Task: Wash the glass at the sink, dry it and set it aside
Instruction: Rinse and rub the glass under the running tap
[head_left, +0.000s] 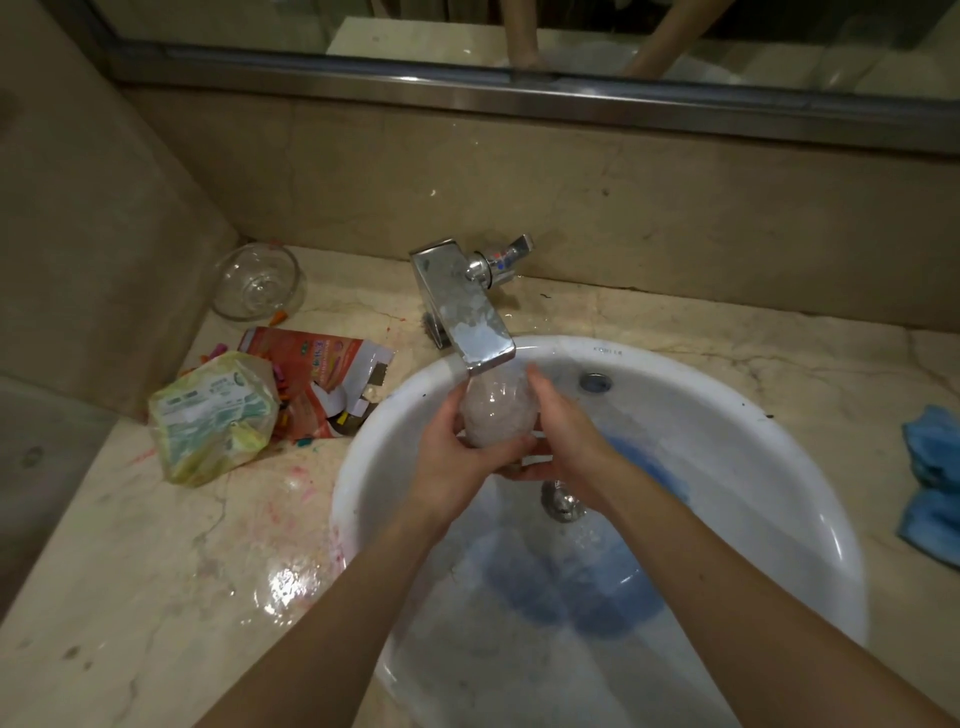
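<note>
A clear glass (498, 413) is held directly under the spout of the chrome faucet (462, 312), above the white sink basin (779, 467). Water runs over the glass, so it looks frothy. My left hand (457, 457) grips it from the left and below. My right hand (563, 431) wraps it from the right, fingers reaching up its side. Both forearms stretch in from the bottom edge. Blue stains mark the basin's inside.
On the wet marble counter to the left lie a green plastic packet (213, 415), a torn orange carton (317, 374), scattered crayon bits and a glass bowl (258, 283). A blue cloth (932, 478) lies at the right edge. The drain plug (563, 501) sits below my hands.
</note>
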